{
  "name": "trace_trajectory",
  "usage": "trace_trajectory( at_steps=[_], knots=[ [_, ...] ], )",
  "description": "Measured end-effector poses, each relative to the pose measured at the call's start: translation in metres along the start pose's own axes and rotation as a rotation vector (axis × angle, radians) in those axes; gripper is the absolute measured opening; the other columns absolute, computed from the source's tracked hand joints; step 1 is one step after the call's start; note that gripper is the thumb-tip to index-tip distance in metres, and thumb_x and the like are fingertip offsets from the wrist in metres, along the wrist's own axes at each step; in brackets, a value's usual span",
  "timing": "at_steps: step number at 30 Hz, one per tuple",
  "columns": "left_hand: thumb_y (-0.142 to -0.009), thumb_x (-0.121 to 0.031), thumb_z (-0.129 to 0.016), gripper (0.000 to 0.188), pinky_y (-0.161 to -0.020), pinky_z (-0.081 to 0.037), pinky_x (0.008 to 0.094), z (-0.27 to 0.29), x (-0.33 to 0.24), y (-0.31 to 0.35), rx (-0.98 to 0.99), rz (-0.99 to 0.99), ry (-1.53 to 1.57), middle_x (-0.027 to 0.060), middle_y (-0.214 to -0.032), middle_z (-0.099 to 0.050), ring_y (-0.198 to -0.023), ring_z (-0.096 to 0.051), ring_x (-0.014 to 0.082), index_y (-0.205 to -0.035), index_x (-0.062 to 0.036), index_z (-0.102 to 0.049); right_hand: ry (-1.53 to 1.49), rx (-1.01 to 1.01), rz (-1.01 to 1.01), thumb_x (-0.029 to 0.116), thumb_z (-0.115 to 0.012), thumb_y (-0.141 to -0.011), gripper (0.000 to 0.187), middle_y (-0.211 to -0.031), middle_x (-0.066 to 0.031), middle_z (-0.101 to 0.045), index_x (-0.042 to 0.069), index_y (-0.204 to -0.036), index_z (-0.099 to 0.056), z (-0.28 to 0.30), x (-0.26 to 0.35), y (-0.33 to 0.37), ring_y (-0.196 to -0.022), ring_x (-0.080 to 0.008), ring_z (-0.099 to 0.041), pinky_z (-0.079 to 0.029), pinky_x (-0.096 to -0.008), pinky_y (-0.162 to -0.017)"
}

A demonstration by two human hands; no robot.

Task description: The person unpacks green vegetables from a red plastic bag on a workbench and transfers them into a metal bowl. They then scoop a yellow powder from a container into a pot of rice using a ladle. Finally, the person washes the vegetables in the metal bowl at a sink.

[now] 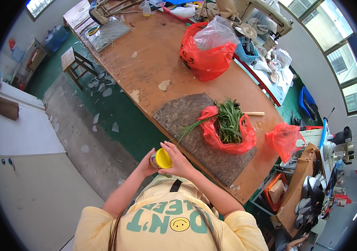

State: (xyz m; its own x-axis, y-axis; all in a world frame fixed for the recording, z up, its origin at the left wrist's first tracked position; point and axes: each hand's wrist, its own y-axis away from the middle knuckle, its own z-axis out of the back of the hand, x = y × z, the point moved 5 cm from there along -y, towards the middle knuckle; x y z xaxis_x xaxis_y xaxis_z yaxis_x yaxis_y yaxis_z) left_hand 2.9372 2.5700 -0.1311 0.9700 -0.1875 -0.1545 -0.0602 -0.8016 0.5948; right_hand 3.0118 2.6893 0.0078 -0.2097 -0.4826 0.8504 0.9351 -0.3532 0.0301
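Between my two hands, close in front of my body and just off the table's near edge, is a small jar with a yellow lid [164, 159]. My left hand [146, 164] is wrapped round the jar's labelled side. On the lid side, my right hand [180, 160] curves over with its thumb and fingers against the jar. Ahead to the right, an open red plastic bag [248, 141] holds a bunch of leafy greens [230, 125]; some long thin stalks poke out to the left. The bag rests on a dark grey board [178, 112], with a light wooden stick [254, 113] behind it.
A large brown worktable [145, 71] stretches away from me. Farther back stands a full red bag [205, 62] near a sewing machine [266, 16]. Another red bag [284, 140] sits at the right edge. A wooden stool [73, 60] and scraps lie to the left.
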Motion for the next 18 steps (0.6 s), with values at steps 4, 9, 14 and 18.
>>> trace_trajectory(
  at_steps=[4,9,14,18],
  knots=[
    [-0.092,-0.052,-0.04,0.05,-0.089,-0.046,0.0436,-0.024,-0.011,-0.032,-0.077,0.101,-0.043,0.0069,-0.114,-0.059,-0.106,-0.057,0.0217,-0.118,-0.0115,-0.053,0.049,-0.164,-0.073,0.026,-0.077,-0.065,0.078,-0.115,-0.0169,-0.046,0.007,-0.13,-0.038,0.024,-0.023,-0.02,-0.104,-0.0334,-0.053,-0.046,-0.0384,-0.087],
    [-0.091,-0.044,-0.049,0.051,-0.083,-0.047,0.0434,-0.015,-0.067,-0.056,-0.562,-0.097,-0.318,0.0159,-0.111,-0.05,-0.098,-0.051,0.0276,-0.123,-0.0042,-0.042,0.305,-0.326,-0.106,0.025,-0.077,-0.063,0.08,-0.114,-0.0166,-0.045,0.008,-0.131,-0.038,0.052,-0.068,-0.068,-0.1,-0.034,-0.052,-0.048,-0.0393,-0.082],
    [-0.094,-0.036,-0.046,0.036,-0.081,-0.047,0.0401,-0.05,-0.112,-0.077,-0.452,-0.165,-0.388,0.0125,-0.102,-0.058,-0.092,-0.056,0.0244,-0.111,-0.0049,-0.05,0.491,-0.384,-0.186,0.024,-0.079,-0.061,0.085,-0.117,-0.0158,-0.044,0.009,-0.132,-0.036,0.073,-0.124,-0.118,-0.102,-0.0322,-0.05,-0.048,-0.04,-0.08],
    [-0.094,-0.032,-0.047,0.03,-0.078,-0.048,0.0375,-0.062,-0.11,-0.087,-0.466,-0.133,-0.412,0.0113,-0.099,-0.06,-0.089,-0.057,0.0228,-0.106,-0.0048,-0.053,0.347,-0.277,-0.291,0.032,-0.075,-0.067,0.077,-0.123,-0.0174,-0.045,0.009,-0.132,-0.039,0.091,-0.143,-0.118,-0.102,-0.0331,-0.051,-0.046,-0.0435,-0.085]
  ],
)
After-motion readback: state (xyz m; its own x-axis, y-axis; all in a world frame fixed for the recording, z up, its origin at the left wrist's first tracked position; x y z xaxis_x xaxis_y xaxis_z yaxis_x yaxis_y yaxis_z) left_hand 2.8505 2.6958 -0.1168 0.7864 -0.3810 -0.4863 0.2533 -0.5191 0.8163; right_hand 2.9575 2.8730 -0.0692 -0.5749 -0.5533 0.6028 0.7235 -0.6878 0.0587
